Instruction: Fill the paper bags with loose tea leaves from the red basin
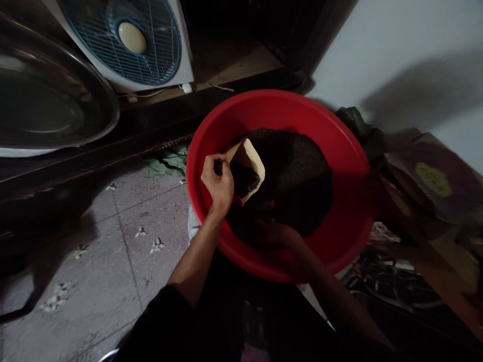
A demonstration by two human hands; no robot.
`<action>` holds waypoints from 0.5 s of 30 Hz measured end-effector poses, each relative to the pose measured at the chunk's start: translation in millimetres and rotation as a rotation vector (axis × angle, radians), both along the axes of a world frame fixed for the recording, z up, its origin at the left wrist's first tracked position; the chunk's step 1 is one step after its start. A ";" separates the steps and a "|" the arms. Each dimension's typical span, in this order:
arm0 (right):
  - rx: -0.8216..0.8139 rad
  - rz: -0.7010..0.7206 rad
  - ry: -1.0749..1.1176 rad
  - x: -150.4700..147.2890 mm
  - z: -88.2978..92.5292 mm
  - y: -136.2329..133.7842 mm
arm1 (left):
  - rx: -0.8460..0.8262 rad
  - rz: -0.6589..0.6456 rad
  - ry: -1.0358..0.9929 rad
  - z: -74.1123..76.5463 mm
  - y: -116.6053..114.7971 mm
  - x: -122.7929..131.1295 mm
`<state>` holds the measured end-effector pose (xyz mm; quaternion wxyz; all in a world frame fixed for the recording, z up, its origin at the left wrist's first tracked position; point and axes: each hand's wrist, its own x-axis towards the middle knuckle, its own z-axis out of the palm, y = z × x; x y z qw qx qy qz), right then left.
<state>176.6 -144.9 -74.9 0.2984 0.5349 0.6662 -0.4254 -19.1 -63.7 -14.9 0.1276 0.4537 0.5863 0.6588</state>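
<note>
A large red plastic basin [350,186] holds a heap of dark, loose, crumbly material [302,166]. Over its left side, my left hand [219,183] pinches the edge of a small paper bag [254,158]. The bag's mouth faces me, and some of the same dark stuff lies inside it. Low in the basin, my right hand [271,234] reaches into the heap near the front wall. Deep shadow covers its fingers, so their pose and anything in them are hidden.
A box fan [162,65] stands behind at the upper left, beside a wide metal bowl [101,115]. Pale flower-like bits [157,245] dot the tiled floor [101,281]. Paper bags [430,176] lie to the right near a white wall [415,45].
</note>
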 end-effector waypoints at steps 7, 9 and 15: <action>0.015 0.043 0.010 -15.4 -31.1 -0.7 | 0.023 -0.006 -0.002 -0.2 -1.3 -0.3; 0.030 0.049 0.031 -13.6 -37.7 3.0 | 0.030 -0.008 0.013 -1.2 -1.0 -0.1; 0.086 0.056 0.138 -9.2 -38.0 4.0 | 0.018 0.000 0.002 0.1 0.8 0.0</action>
